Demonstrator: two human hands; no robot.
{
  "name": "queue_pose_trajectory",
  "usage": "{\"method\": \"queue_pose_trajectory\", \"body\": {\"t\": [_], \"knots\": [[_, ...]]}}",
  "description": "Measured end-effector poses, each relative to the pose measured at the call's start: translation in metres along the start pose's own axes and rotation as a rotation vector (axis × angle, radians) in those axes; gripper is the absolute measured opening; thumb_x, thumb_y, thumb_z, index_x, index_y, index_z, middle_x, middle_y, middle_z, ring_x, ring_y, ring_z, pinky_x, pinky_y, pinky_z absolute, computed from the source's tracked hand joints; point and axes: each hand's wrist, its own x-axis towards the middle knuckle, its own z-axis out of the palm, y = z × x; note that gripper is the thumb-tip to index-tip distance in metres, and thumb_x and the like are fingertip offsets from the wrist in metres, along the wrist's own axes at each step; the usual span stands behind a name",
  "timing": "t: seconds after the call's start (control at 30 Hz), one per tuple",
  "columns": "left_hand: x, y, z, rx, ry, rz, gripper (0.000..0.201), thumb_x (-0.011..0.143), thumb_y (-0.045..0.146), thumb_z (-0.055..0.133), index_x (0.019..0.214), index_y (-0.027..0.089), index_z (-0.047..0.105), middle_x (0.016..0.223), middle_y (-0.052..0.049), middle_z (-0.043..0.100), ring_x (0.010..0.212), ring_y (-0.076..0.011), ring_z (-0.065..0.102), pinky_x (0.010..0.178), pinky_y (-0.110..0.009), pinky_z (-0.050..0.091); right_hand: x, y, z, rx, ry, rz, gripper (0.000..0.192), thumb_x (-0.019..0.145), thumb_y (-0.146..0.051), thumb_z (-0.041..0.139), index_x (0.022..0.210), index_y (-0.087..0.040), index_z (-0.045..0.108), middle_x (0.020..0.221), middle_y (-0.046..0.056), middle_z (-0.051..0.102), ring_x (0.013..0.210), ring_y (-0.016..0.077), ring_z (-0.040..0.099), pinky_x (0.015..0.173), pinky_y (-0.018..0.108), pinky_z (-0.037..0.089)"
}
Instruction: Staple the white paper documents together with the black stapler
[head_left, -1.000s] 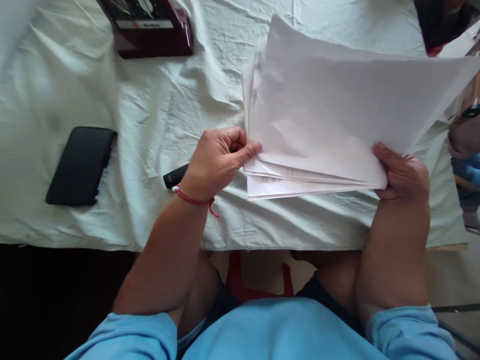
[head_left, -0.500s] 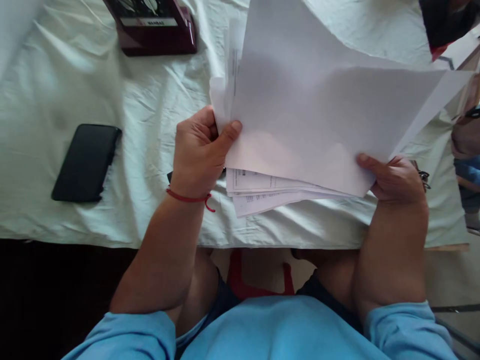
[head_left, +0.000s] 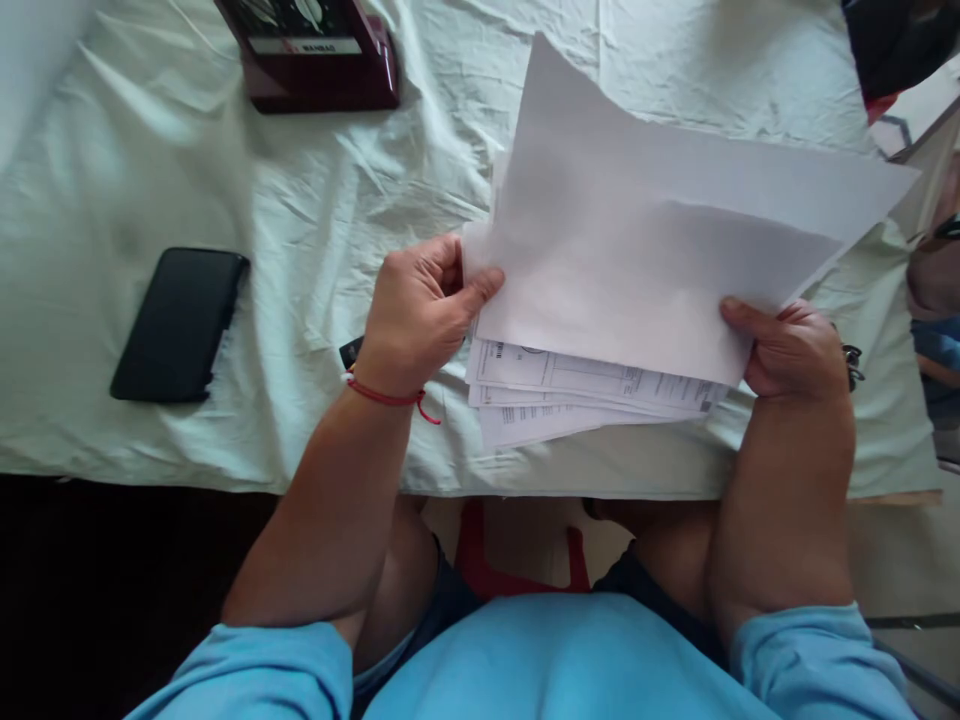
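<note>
Several paper sheets (head_left: 622, 265) overlap unevenly. Left hand (head_left: 420, 312) and right hand (head_left: 801, 350) pinch opposite edges, I'd guess against slipping.

Cloth-covered table (head_left: 67, 300) above pale floor (head_left: 896, 560).

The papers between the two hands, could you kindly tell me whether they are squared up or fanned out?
Fanned out: printed edges of the lower sheets stick out unevenly from under the top sheet.
</note>
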Motion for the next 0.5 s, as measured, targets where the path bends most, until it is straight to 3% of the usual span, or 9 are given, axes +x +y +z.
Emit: {"method": "queue_pose_trajectory", "body": {"t": [0.17, 0.33, 0.5], "knots": [[0.0001, -0.002, -0.0023, 0.096, 0.09, 0.014, 0.043, 0.092, 0.061, 0.084, 0.076, 0.024, 0.069, 0.071, -0.001, 0.066, 0.076, -0.0208, 0.068, 0.062, -0.03, 0.055, -0.0022, -0.0016, 0.0015, 0.0, -0.003, -0.008, 0.06, 0.05, -0.031, 0.107, 0.1, -0.013, 0.08, 0.113, 0.012, 0.08, 0.092, 0.0219, 0.078, 0.084, 0.031, 0.071], [-0.0008, 0.0031, -0.003, 0.115, 0.039, 0.011, 0.053, 0.087, 0.061, 0.09, 0.066, 0.025, 0.057, 0.063, 0.001, 0.056, 0.075, -0.0207, 0.066, 0.064, -0.032, 0.054, -0.0041, -0.0035, 0.0011, -0.01, 0.026, -0.041, 0.057, 0.052, -0.038, 0.107, 0.096, -0.013, 0.08, 0.106, 0.009, 0.08, 0.085, 0.0201, 0.076, 0.078, 0.03, 0.07], [-0.001, 0.0001, -0.0019, 0.015, 0.023, -0.042, 0.041, 0.084, 0.055, 0.093, 0.081, 0.024, 0.066, 0.078, -0.001, 0.07, 0.074, -0.0192, 0.067, 0.062, -0.034, 0.052, -0.0063, -0.0049, 0.0024, -0.014, 0.029, -0.081, 0.057, 0.052, -0.037, 0.106, 0.096, -0.014, 0.079, 0.109, 0.01, 0.079, 0.09, 0.0214, 0.076, 0.085, 0.035, 0.07]]}}
